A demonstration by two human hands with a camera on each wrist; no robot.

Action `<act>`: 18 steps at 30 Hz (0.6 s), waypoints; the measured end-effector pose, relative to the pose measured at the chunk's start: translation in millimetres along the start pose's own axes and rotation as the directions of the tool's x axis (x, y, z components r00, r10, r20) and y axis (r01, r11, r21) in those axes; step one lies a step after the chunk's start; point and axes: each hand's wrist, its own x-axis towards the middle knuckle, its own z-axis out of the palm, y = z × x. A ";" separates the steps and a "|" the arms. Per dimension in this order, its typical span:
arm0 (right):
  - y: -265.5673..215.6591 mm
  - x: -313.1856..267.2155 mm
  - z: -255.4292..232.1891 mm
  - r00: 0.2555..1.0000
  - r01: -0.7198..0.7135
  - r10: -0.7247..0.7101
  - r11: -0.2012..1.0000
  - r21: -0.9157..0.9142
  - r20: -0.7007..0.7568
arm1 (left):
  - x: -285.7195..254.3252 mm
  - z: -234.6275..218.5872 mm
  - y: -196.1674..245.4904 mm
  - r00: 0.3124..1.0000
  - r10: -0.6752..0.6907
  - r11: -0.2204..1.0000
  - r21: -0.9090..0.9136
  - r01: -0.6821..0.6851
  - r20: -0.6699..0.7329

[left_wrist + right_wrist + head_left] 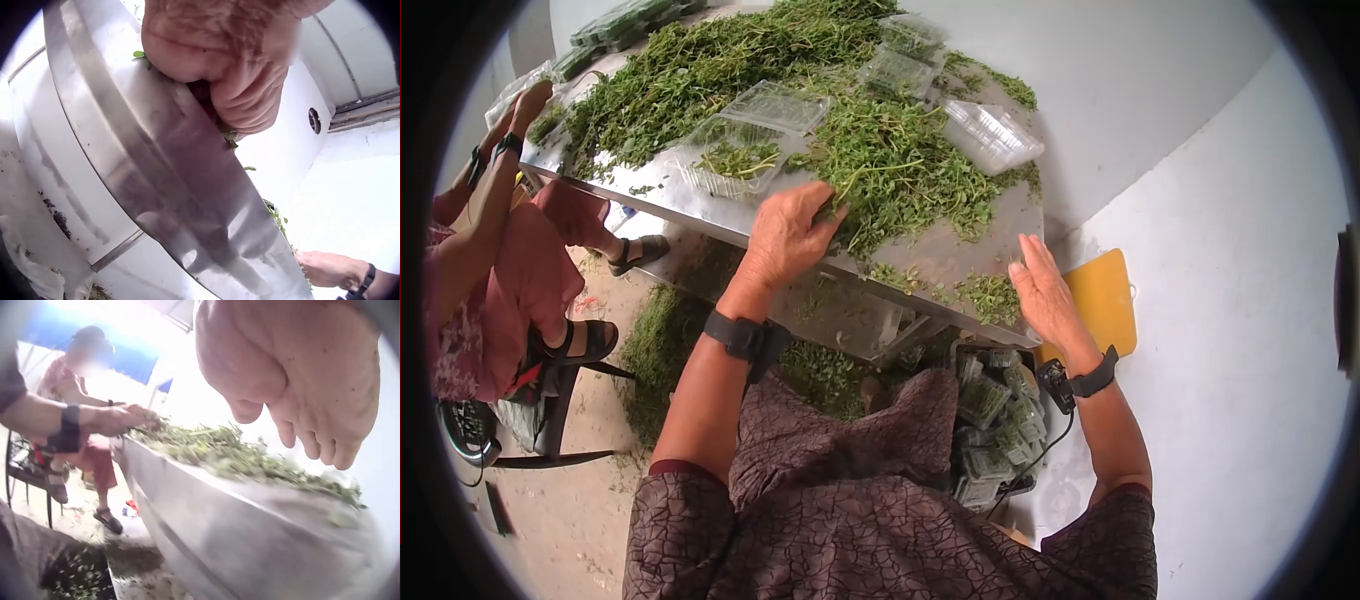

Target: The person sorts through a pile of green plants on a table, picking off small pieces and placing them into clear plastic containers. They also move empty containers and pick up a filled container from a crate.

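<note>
A loose pile of leafy green stems [910, 170] is spread over the near part of the metal table [960, 245]. My left hand [790, 238] is at the front edge with its fingers curled, pinching a few stems at the near side of this pile. Bits of green show below the curled fingers [247, 103] in the left wrist view; the fingertips are mostly hidden there. My right hand [1048, 300] is over the table's right corner with straight fingers, beside a small scatter of leaves [990, 297]. It holds nothing.
An open clear plastic box [735, 165] with some greens stands left of the pile, and a clear lid [992, 135] lies at its right. Below are a crate of packed boxes [997, 420] and a yellow board [1105, 300]. Another person [495, 260] sits at the left.
</note>
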 end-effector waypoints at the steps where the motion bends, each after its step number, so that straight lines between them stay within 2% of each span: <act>1: 7.2 -1.8 2.9 0.996 -0.073 0.075 0.997 -0.025 0.048 | 0.3 -0.5 1.0 1.000 -0.015 1.000 -0.010 0.015 0.017; 2: 11.7 -4.4 3.8 0.985 -0.144 0.148 0.988 -0.053 0.093 | 0.6 1.5 -1.3 1.000 -0.009 1.000 -0.012 0.009 0.012; 3: 1.2 -9.0 5.6 0.987 -0.114 0.125 0.987 -0.109 0.099 | -0.2 5.1 -5.9 0.998 0.054 0.998 -0.007 -0.054 -0.039; 4: -11.4 -13.0 6.9 0.987 -0.066 0.078 0.993 -0.096 0.137 | -0.7 6.4 -7.4 0.989 0.116 0.993 0.001 -0.116 -0.087; 5: -23.7 -17.0 8.7 0.984 -0.019 0.033 0.997 -0.080 0.175 | -1.0 6.0 -7.0 0.989 0.121 0.993 0.001 -0.122 -0.087; 7: -41.7 -22.3 12.1 0.944 0.169 -0.181 0.983 0.066 0.275 | -1.2 3.3 -3.4 0.999 0.043 0.999 -0.013 -0.043 -0.030; 8: -48.6 -22.6 11.4 0.905 0.261 -0.300 0.952 0.162 0.303 | -1.8 3.2 -2.6 0.998 0.049 0.999 -0.012 -0.049 -0.031; 11: -59.2 -6.9 1.1 0.901 0.285 -0.347 0.926 0.248 0.260 | -2.9 3.2 -2.0 0.999 0.022 0.998 -0.051 -0.023 -0.030; 12: -56.3 2.2 -1.9 0.901 0.289 -0.349 0.925 0.245 0.256 | -3.3 4.1 -2.7 0.998 0.029 0.998 -0.058 -0.032 -0.047; 14: -42.3 26.2 -7.6 0.973 0.186 -0.196 0.978 0.095 0.120 | -3.1 4.5 -2.8 0.997 0.042 0.997 -0.064 -0.046 -0.071; 15: -34.1 38.8 -10.1 0.973 0.193 -0.202 0.977 0.091 0.114 | -2.8 4.2 -2.7 0.997 0.040 0.997 -0.066 -0.044 -0.060; 17: -15.4 65.3 -13.6 0.996 0.037 -0.045 0.993 0.111 0.075 | -3.8 6.9 -2.7 0.996 0.030 0.995 -0.090 -0.038 -0.083; 18: -7.5 78.9 -14.2 0.996 0.044 -0.052 0.993 0.109 0.070 | -3.5 6.6 -2.0 0.995 0.032 0.995 -0.087 -0.040 -0.091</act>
